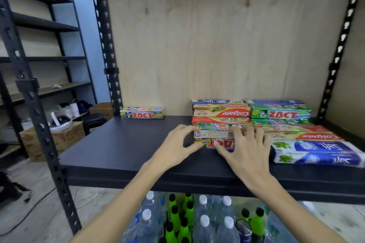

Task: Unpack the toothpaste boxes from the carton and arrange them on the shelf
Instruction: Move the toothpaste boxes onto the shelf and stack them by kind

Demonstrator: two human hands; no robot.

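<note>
Both hands laid on near end of left column of toothpaste boxes (217, 124) on dark shelf (122, 144). Left hand (175, 146) fingers spread, curled at left end of front Zact box (215, 143); grip cannot be told. Right hand (246, 148) flat, fingers splayed on top. Right column packed to near edge. Lone Zact box (142, 112) at far left; shelf surface between left bare. Carton (53, 140) on floor, left.
</note>
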